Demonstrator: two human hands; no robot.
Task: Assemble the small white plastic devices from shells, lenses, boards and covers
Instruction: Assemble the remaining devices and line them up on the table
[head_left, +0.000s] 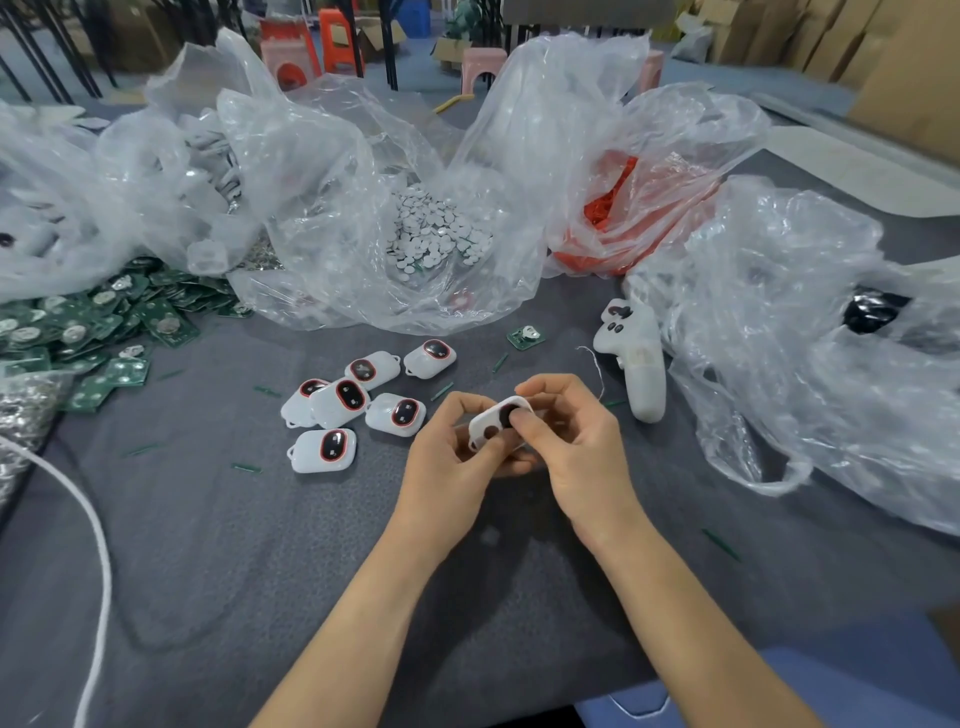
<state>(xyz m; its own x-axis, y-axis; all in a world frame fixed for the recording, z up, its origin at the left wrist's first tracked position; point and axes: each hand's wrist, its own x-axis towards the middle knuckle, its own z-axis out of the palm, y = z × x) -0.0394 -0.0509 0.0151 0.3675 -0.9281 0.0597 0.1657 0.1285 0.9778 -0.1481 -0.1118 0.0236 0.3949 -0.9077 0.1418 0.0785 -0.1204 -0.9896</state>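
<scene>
Above the middle of the grey table, my left hand (449, 447) and my right hand (569, 434) together hold one small white shell (493, 422) with two dark round openings. My left fingers cup it from below and the left. My right thumb presses on its upper dark opening. Several assembled white devices (343, 402) with red-ringed dark lenses lie in a cluster to the left of my hands. A single green board (525, 335) lies beyond my hands.
A heap of green boards (104, 322) lies at the left. Clear plastic bags hold white round discs (436, 234), red parts (618, 213) and white shells (208, 161). A white handheld controller (636, 358) lies at the right beside another crumpled bag (810, 332). A white cord (98, 561) runs at the left.
</scene>
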